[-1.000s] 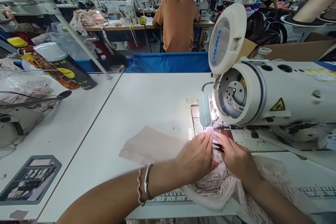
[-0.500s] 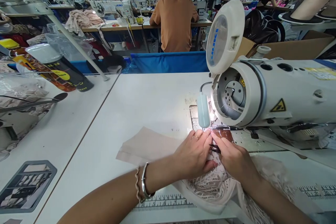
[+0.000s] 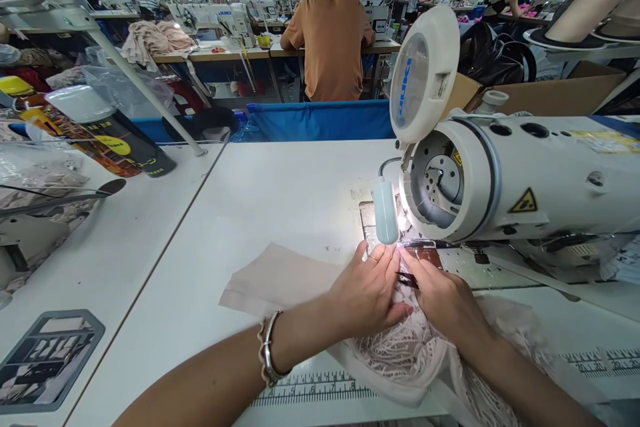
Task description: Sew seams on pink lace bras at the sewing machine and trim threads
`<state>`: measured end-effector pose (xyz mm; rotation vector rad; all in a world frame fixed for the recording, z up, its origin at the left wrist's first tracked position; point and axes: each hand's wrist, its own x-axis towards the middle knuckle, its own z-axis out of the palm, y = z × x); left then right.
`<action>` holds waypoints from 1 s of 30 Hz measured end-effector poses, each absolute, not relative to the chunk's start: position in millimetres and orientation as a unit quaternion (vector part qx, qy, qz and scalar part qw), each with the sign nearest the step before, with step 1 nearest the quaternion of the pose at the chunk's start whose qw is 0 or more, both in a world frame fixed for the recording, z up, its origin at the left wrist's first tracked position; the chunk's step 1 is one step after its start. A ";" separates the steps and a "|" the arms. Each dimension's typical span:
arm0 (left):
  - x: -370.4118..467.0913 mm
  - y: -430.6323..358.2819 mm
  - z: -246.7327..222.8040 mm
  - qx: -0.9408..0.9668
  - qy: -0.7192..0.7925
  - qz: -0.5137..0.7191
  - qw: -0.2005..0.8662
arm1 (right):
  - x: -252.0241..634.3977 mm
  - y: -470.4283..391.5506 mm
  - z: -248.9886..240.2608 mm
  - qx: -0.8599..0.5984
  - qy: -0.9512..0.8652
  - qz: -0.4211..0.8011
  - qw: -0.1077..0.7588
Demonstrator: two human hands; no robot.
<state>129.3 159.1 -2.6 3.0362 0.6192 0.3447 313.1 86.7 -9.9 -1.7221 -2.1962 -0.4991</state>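
Pale pink lace fabric (image 3: 400, 350) lies bunched at the front of the sewing machine (image 3: 540, 173), with a flat sheer piece (image 3: 280, 277) spread to the left. My left hand (image 3: 367, 290) rests palm down on the fabric, fingers extended toward the needle area below the small lamp (image 3: 385, 210). Close beside it, my right hand (image 3: 443, 297) presses the fabric with its fingertips. A dark, slim tool (image 3: 407, 279) shows at the right hand, its handle hidden under the palm. The machine's round end cover (image 3: 425, 73) stands raised.
A thin post (image 3: 145, 87) rises from the table's back left, near a black spray can (image 3: 125, 140). A grey-framed panel (image 3: 47, 360) is set in the table (image 3: 200, 227) at left. A seated person (image 3: 333, 40) is beyond the blue cloth (image 3: 320, 121).
The view has shifted slightly. My left index finger has lifted and spread a little from its neighbour. My right hand stays almost in place.
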 end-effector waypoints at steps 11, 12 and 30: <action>129.7 163.9 -8.0 0.969 0.203 0.142 0.008 | 313.6 91.3 -5.1 -0.620 -0.757 -0.148 0.145; 129.9 163.8 -7.8 0.969 0.201 0.145 -0.005 | 314.7 91.8 -4.5 -0.630 -0.751 -0.137 0.141; 124.6 177.3 10.5 0.987 0.095 0.121 0.054 | 332.1 96.6 0.5 -0.599 -0.776 -0.092 0.178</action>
